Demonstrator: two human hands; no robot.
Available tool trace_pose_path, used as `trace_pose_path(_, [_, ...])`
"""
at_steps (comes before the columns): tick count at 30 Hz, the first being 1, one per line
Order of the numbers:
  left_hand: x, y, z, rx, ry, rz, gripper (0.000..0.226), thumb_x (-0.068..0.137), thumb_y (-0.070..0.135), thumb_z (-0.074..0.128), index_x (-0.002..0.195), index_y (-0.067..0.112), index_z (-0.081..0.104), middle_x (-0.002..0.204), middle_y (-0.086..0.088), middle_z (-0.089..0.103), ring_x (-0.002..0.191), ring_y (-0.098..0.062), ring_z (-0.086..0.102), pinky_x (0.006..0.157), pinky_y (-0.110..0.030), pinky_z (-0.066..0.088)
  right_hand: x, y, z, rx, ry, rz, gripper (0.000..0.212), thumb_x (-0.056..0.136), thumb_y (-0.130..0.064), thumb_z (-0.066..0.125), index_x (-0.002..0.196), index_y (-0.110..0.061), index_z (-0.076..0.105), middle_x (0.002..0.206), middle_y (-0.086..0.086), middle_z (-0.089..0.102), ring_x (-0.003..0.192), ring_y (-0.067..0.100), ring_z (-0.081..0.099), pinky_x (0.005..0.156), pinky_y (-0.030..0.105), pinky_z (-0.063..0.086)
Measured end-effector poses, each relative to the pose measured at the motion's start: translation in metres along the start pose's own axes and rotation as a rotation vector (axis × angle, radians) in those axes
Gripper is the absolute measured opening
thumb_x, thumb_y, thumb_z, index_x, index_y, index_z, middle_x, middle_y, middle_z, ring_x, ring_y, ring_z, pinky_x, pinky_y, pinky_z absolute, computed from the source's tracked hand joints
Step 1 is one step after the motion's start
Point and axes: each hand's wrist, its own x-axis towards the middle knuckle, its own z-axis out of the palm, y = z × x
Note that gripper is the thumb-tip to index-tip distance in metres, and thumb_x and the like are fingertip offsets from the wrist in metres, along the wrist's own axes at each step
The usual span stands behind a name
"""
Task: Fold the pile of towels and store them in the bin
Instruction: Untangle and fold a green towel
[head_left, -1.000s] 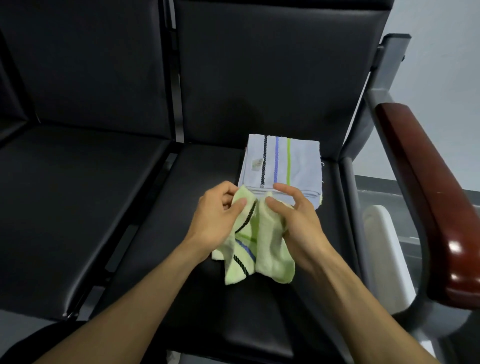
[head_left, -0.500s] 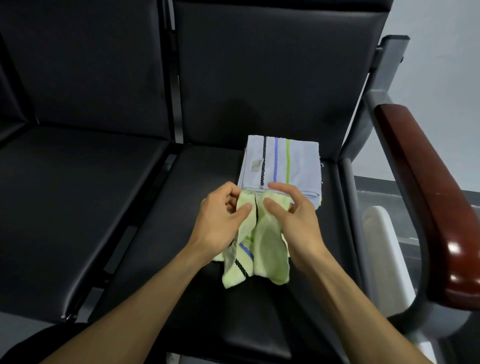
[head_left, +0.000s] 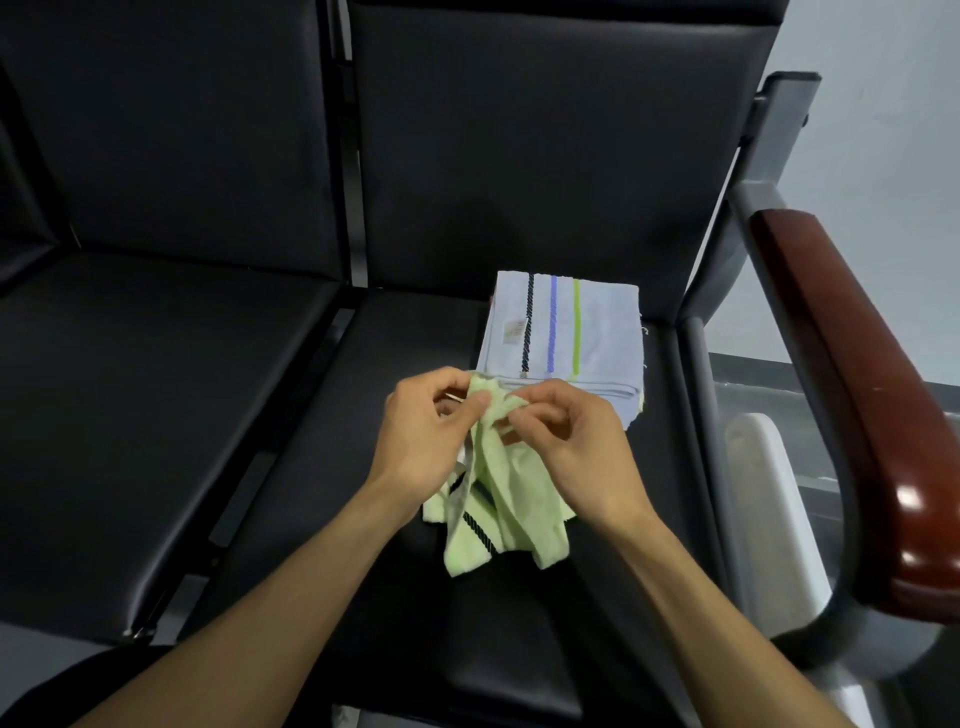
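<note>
Black vinyl seat (head_left: 311, 395) on the left lies bare. Over it, the left hand (head_left: 426, 441) and right hand (head_left: 576, 447) each pinch the top edge of one pale green towel (head_left: 498, 499); a second ago they held it lower and wider, so it now hangs bunched, apparently being regathered before folding. Behind sits one folded stack (head_left: 563, 332), perhaps three towels. One white bin (head_left: 769, 519), probably, stands beside one wooden armrest (head_left: 841, 374).
</note>
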Motion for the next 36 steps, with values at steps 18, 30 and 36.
trace_pose_path(18, [-0.006,0.003,0.000,-0.079,-0.201,0.073,0.003,0.093,0.013,0.071,0.093,0.010,0.071,0.085,-0.004,0.075,0.078,-0.016,0.072,0.074,-0.034,0.058,-0.001,0.002,0.003,-0.320,0.052,-0.198,0.017,0.095,-0.026,0.065,0.081,-0.023,0.057,0.074,-0.008,0.062,0.072,0.009,0.057,0.062,0.018,0.042])
trace_pose_path(30, [-0.013,-0.015,-0.054,0.002,-0.041,-0.036,0.010,0.100,0.011,0.059,0.093,0.012,0.066,0.089,-0.006,0.075,0.086,-0.029,0.073,0.084,-0.056,0.057,-0.002,0.005,0.006,-0.368,-0.178,-0.168,0.033,0.095,-0.037,0.064,0.071,-0.018,0.053,0.058,-0.006,0.052,0.056,0.008,0.043,0.058,0.024,0.037])
trace_pose_path(36, [-0.006,-0.017,-0.060,0.005,0.034,-0.080,0.013,0.101,0.012,0.058,0.089,0.012,0.065,0.088,-0.007,0.075,0.088,-0.035,0.071,0.083,-0.059,0.055,0.001,0.013,0.000,-0.557,-0.065,-0.135,0.063,0.089,-0.060,0.060,0.055,-0.013,0.035,0.052,-0.002,0.031,0.053,0.014,0.026,0.051,0.028,0.023])
